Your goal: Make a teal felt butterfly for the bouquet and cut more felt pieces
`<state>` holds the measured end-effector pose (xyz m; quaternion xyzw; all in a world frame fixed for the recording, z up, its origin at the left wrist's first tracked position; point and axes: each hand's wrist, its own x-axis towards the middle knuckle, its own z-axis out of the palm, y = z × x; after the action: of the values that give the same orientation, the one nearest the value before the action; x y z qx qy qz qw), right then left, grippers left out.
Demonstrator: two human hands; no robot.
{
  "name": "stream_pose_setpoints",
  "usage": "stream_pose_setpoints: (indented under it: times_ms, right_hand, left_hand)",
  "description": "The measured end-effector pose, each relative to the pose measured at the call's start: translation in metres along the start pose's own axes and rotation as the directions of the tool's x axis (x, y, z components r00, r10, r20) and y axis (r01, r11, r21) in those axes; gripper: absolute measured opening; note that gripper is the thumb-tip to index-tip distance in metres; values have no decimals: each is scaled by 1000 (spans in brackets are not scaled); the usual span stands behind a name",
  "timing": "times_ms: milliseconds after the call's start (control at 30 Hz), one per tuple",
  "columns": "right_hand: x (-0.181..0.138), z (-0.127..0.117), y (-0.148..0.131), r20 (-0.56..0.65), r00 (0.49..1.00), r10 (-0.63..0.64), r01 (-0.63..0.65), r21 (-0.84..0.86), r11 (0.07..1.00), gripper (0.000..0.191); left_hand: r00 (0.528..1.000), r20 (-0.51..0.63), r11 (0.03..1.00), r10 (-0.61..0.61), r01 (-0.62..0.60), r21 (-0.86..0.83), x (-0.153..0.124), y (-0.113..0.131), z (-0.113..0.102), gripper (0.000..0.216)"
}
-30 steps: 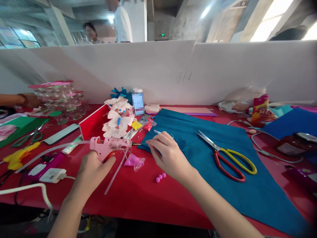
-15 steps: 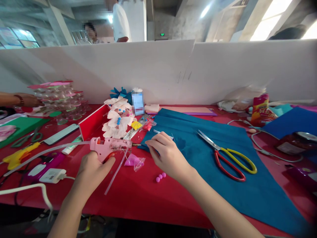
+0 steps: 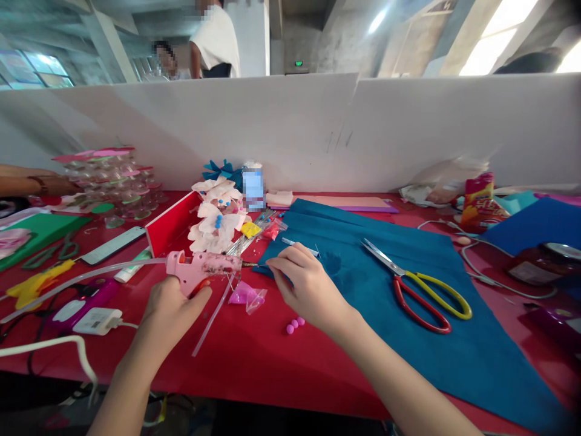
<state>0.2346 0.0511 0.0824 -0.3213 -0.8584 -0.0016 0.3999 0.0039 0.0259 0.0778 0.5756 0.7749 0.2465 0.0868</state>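
My left hand [image 3: 169, 312] is wrapped round the grip of a pink hot glue gun [image 3: 204, 267], whose nozzle points right toward my other hand. My right hand [image 3: 305, 286] rests on the near left corner of a teal felt sheet [image 3: 390, 297], fingers pinched together just in front of the nozzle on something too small to make out. A thin blue-tipped stick [image 3: 297, 244] lies just beyond those fingers. Small pink pompoms [image 3: 294, 325] lie on the red table [image 3: 254, 363] below my right hand, and a small clear bag with pink contents [image 3: 247, 295] sits between my hands.
Red-and-yellow scissors [image 3: 420, 290] lie on the felt. White paper flowers [image 3: 214, 217] lean on a red box [image 3: 169, 227]. Plastic cups [image 3: 113, 181], green scissors [image 3: 48, 253], a yellow glue gun [image 3: 34, 286] and a charger [image 3: 93, 320] are left; another person's arm [image 3: 31, 183] reaches in there.
My hands and the glue gun have barely moved. The other person's arm at the far left has drawn back slightly.
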Motion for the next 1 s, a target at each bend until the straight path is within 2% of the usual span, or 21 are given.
stream_pose_setpoints:
  times_ms: [167, 333, 400, 500, 633, 800, 900, 933, 1000]
  right_hand:
    - [-1, 1, 3, -57, 997, 51, -45, 110, 993, 20]
    - [-5, 2, 10, -147, 956, 253, -212, 247, 945, 16]
    - [-8, 3, 12, -135, 948, 287, -245, 264, 933, 15]
    - [-11, 5, 13, -109, 956, 272, -232, 284, 930, 16]
    - [-14, 5, 11, -46, 960, 275, -243, 342, 908, 16]
    - [-13, 5, 12, 5, 913, 409, -376, 404, 834, 16]
    - [-15, 8, 17, 145, 900, 411, -422, 524, 740, 13]
    - [-15, 9, 21, 175, 889, 424, -438, 599, 670, 13]
    - [-18, 9, 32, 163, 839, 519, -456, 731, 507, 18]
  left_hand:
    - [1000, -9, 1000, 2, -2, 11, 0, 0, 0, 31]
    - [1000, -20, 1000, -17, 17, 2, -1, -1, 1, 31]
    - [1000, -15, 1000, 2, -2, -2, -3, -1, 2, 32]
    - [1000, -19, 1000, 15, -15, -12, -3, -1, 2, 30]
    - [1000, -14, 1000, -23, 23, 5, -3, 0, 1, 30]
    - [999, 2, 999, -36, 36, 29, -6, 2, 1, 30]
    - [997, -3, 996, -72, 72, 46, -4, 0, -1, 31]
    - [997, -11, 996, -77, 77, 51, -2, -2, -2, 31]
    - [996, -36, 994, -84, 86, 70, 5, -8, -6, 32]
